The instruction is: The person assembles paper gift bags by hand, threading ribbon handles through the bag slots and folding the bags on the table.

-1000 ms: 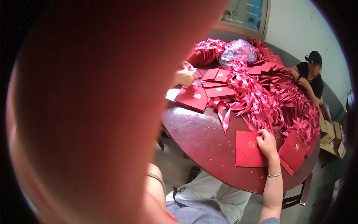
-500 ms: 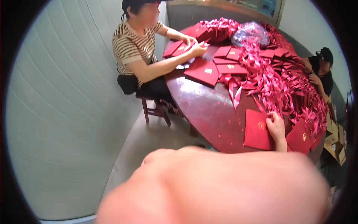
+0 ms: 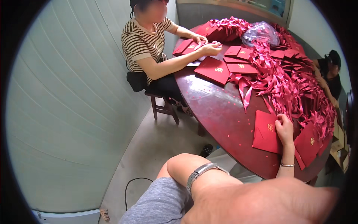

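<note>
Our left hand (image 3: 278, 198) is big and close, and we can't tell if it is wide or narrow. Past it, our right hand (image 3: 285, 129) has bent fingers touching the red envelope (image 3: 264, 137) on its left, but we can't tell if they pinch it. Beyond lie shiny red ribbons (image 3: 275, 84).

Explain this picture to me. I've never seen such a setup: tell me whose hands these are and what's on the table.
No machine here: someone wears a wide fisheye camera on their head, looking down, so edges bend. Their left hand, below a wristwatch, looms blurred near the lens; whether it holds anything can't be told. Their right hand touches a red folder on the dark table. Other folders, heaped ribbons and a clear plastic bag lie beyond.
</note>
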{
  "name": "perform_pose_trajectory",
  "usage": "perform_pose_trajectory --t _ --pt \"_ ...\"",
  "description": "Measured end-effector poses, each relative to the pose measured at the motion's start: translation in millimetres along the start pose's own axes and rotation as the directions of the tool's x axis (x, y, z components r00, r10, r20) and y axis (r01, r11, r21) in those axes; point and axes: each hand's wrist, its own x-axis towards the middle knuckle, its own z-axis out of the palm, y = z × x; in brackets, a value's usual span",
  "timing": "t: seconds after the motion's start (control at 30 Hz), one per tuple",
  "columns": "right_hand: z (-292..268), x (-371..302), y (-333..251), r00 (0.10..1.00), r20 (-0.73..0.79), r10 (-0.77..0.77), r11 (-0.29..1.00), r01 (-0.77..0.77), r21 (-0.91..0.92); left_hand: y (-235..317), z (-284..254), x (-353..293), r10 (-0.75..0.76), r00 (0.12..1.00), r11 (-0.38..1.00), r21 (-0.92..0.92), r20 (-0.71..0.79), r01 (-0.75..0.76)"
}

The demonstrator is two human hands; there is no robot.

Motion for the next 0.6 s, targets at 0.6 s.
perform_pose_trajectory --t 0.6 --pt "2.4 1.2 5.1 0.998 -0.047 -0.049 0.999 0.050 0.016 -8.4 -8.4 8.0 -0.038 0.997 0.980 0.196 0.068 0.024"
